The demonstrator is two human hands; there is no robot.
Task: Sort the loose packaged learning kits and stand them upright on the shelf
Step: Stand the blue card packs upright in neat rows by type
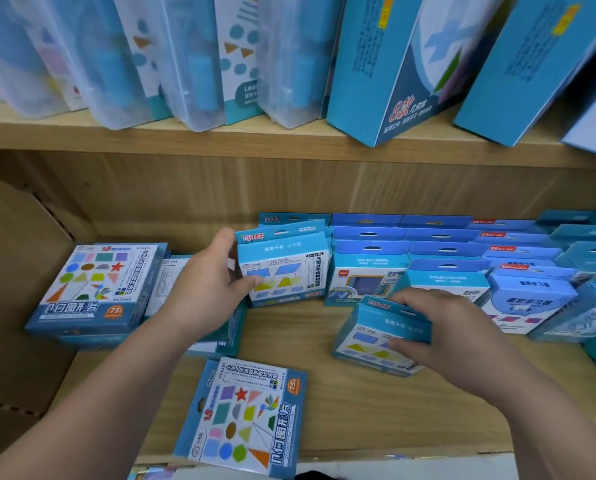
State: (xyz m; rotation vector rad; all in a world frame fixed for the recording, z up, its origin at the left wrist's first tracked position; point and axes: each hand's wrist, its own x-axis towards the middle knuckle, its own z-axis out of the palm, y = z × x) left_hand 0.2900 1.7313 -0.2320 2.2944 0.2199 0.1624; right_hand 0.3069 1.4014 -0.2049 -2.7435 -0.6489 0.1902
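Here the left hand (210, 285) grips a blue kit box (284, 271) by its left edge, thumb on the front. The box stands upright, ending the row of standing kits (442, 251). The right hand (435, 327) clasps a second kit box (369, 341) from above, tilted on the wooden shelf (289, 327) before that row. A flat shapes kit (241, 414) lies near the front edge.

Left hand (206, 289) — kit (286, 268); right hand (438, 327) — box (366, 337)
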